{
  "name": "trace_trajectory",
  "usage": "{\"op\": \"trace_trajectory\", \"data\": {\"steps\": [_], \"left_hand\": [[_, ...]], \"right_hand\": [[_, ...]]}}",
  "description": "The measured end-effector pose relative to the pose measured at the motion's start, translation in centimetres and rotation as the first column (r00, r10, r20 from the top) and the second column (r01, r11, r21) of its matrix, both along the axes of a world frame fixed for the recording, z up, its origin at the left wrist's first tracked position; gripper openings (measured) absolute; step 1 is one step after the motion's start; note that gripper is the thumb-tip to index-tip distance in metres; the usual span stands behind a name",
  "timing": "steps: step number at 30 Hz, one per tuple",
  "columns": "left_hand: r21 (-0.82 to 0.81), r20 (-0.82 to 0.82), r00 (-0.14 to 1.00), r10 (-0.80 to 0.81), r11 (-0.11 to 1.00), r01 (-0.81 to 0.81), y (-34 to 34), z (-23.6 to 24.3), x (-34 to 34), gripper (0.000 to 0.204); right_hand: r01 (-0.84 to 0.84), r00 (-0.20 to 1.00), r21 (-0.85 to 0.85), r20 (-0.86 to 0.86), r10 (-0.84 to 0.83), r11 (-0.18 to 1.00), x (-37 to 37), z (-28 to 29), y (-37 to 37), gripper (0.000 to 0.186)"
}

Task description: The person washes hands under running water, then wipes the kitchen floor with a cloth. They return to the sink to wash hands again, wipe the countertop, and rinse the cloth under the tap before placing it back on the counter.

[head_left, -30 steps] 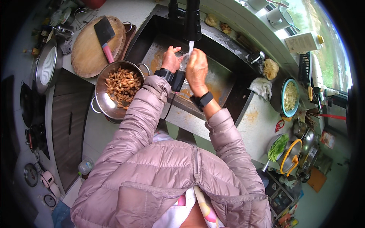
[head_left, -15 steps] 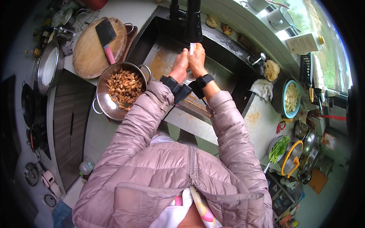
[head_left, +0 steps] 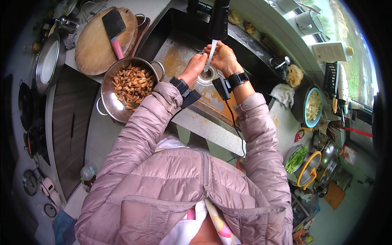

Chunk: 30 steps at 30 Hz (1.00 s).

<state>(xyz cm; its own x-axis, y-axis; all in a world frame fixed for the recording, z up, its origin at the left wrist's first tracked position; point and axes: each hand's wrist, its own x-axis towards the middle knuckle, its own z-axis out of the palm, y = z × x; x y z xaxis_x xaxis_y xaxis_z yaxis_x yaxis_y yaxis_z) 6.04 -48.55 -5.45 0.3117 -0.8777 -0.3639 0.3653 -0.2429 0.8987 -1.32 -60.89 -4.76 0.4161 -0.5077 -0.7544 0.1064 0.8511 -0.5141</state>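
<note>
Over the black sink [head_left: 153, 43], a stream of running water [head_left: 210, 57] falls from the black faucet [head_left: 219, 24] between my hands. My right hand [head_left: 224, 59] is on the stream's right, its palm turned toward the water and its fingers loosely apart, holding nothing. Left of the stream is my left hand [head_left: 194, 68], its fingers curled together and partly hidden beneath; nothing shows in it. The two hands are slightly apart. A metal drain [head_left: 207, 75] shows in the sink floor below them. Both wrists wear black bands with small boxes.
A steel two-handled pot [head_left: 114, 107] of cooked shrimp stands left of the sink. Behind it, a cleaver [head_left: 114, 26] lies on a round wooden board [head_left: 87, 49]. To the right are a crumpled cloth [head_left: 283, 96], a blue-rimmed bowl [head_left: 313, 123] and a bowl of green vegetables [head_left: 297, 158].
My hands, pressed together under the faucet before, have come apart. The right hand has moved right and opened, and the water and drain now show between them.
</note>
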Motion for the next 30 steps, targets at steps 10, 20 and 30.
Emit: {"op": "trace_trajectory", "data": {"steps": [10, 20, 30], "left_hand": [[-0.059, 0.527, 0.849, 0.036, 0.998, -0.006, 0.0, 1.8, -1.3, 0.036], [-0.029, 0.724, 0.689, 0.032, 0.999, -0.015, 1.4, 1.6, -4.9, 0.044], [-0.003, 0.678, 0.732, 0.062, 0.997, -0.082, -1.0, -1.8, -3.2, 0.036]], "right_hand": [[0.183, 0.981, 0.164, -0.091, -0.17, 0.969, -1.6, -4.0, -1.7, 0.045], [0.583, 0.742, -0.008, -0.402, -0.537, 0.812, -3.0, -6.3, -1.7, 0.028], [0.664, 0.702, 0.068, -0.398, -0.59, 0.745, -2.1, -5.4, 0.5, 0.028]]}}
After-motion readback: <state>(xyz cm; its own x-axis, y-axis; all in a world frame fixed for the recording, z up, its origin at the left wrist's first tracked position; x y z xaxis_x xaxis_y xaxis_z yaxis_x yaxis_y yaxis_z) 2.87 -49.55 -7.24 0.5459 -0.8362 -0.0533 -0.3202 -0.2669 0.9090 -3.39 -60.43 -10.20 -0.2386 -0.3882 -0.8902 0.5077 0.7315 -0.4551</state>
